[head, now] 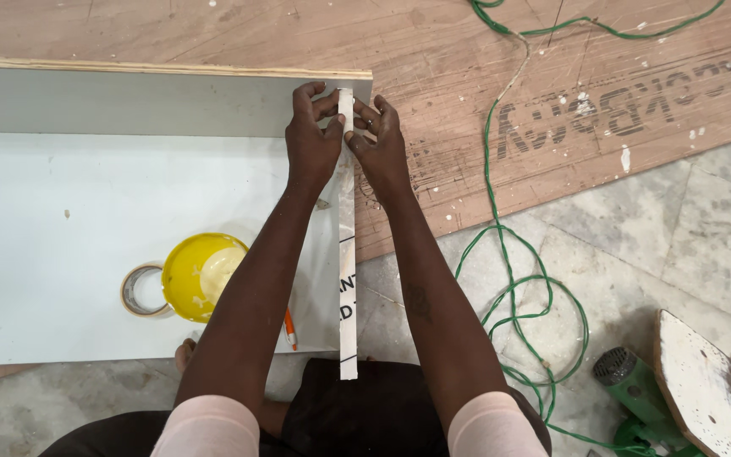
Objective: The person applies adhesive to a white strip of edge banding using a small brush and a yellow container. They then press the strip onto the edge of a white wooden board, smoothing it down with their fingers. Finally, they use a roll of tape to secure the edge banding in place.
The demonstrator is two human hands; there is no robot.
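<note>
I am holding both hands at the far right corner of a white laminated board [69, 211] that is lying flat on the floor, where a low upright panel [129, 101] is standing along its far edge. My left hand [313, 140] is curling over the corner with the thumb and fingers pressed together against a long white strip [347, 254], and my right hand [380, 144] is meeting it from the other side, fingertips pinching the same strip at its far end. The strip is running along the right edge of the board, from my fingers at the far corner back toward my lap at the near edge, with dark printing showing on its near half. Near my left forearm, a yellow lid-like disc [200, 275] is resting on the board, touching a roll of tape [139, 290] just to its left, and an orange pen [290, 330] is lying beside the arm. To the right, a green cable [501, 279] is looping over the stone floor and across a brown plywood sheet [552, 93], leading near a green power tool [632, 385] beside a paint-spotted scrap of board [708, 389].
</note>
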